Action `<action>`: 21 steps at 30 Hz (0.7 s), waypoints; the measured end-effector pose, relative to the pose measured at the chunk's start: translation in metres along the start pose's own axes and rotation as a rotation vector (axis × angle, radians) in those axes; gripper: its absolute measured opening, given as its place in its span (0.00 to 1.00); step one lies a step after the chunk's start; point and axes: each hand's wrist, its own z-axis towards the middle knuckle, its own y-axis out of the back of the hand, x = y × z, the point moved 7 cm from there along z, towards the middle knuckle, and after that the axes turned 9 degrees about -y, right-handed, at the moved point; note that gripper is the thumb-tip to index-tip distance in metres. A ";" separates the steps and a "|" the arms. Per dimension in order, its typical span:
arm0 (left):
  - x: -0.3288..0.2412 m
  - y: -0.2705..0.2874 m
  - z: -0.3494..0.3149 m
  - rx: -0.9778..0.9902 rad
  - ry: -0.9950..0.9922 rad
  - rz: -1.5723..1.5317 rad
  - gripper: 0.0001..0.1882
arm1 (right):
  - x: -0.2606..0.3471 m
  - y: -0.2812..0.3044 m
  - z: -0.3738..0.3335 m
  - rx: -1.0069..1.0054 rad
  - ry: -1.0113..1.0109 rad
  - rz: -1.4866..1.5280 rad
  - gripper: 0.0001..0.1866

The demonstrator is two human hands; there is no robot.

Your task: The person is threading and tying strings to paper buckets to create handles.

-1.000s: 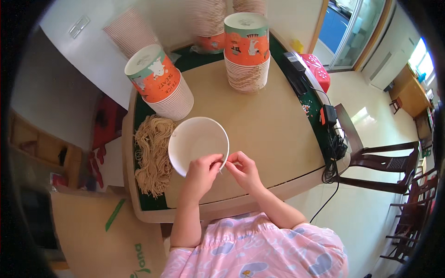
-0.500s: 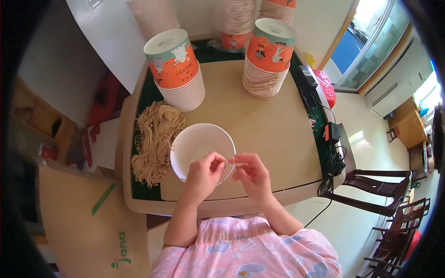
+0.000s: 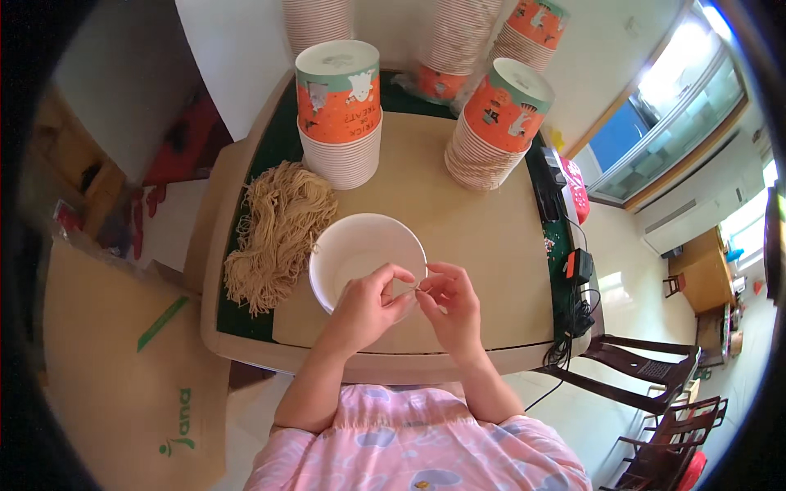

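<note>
A white paper bucket [image 3: 354,245] stands with its mouth up near the table's front edge. Over its near right rim, the fingertips of my left hand [image 3: 367,309] and my right hand [image 3: 452,311] meet in a pinch. Between them is a short bit of thin, pale string [image 3: 416,288], mostly hidden by the fingers. Left of the bucket lies a loose bundle of tan string [image 3: 278,237], some strands reaching the bucket's side.
Behind are two stacks of upside-down orange and green paper buckets, one on the left [image 3: 340,114] and one on the right [image 3: 499,123]. More stacks stand farther back. A power strip and black cables [image 3: 580,315] run along the right edge. A cardboard box [image 3: 123,352] is at lower left.
My view has turned slightly, so the scene appears tilted. My fingertips have shifted on the string, and the white loop that showed at my right fingers is now less visible.
</note>
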 end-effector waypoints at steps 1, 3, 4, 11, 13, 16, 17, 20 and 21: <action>0.002 -0.001 0.001 -0.006 0.001 -0.004 0.12 | -0.001 0.000 -0.001 0.007 -0.010 0.100 0.22; 0.006 -0.009 0.003 0.018 -0.004 -0.081 0.09 | 0.001 -0.001 -0.002 0.003 -0.004 0.151 0.20; 0.007 -0.011 0.004 0.017 -0.003 -0.084 0.09 | 0.002 0.000 -0.002 -0.007 0.001 0.208 0.19; 0.009 -0.014 0.008 -0.029 0.056 -0.058 0.05 | 0.009 0.027 0.001 -0.137 0.052 0.379 0.15; 0.015 -0.015 0.008 -0.036 0.083 -0.055 0.06 | 0.013 0.037 0.005 -0.155 0.069 0.404 0.14; 0.017 -0.016 0.007 -0.056 0.064 -0.078 0.06 | 0.019 0.043 0.008 -0.195 0.061 0.336 0.16; 0.017 -0.016 0.007 -0.056 0.059 -0.079 0.06 | 0.030 0.040 0.009 -0.125 0.166 0.073 0.16; 0.016 -0.016 0.007 -0.056 0.051 -0.080 0.06 | 0.048 0.029 0.009 -0.046 0.265 -0.271 0.14; 0.015 -0.016 0.008 -0.058 0.046 -0.080 0.06 | 0.049 0.027 0.009 -0.037 0.262 -0.352 0.13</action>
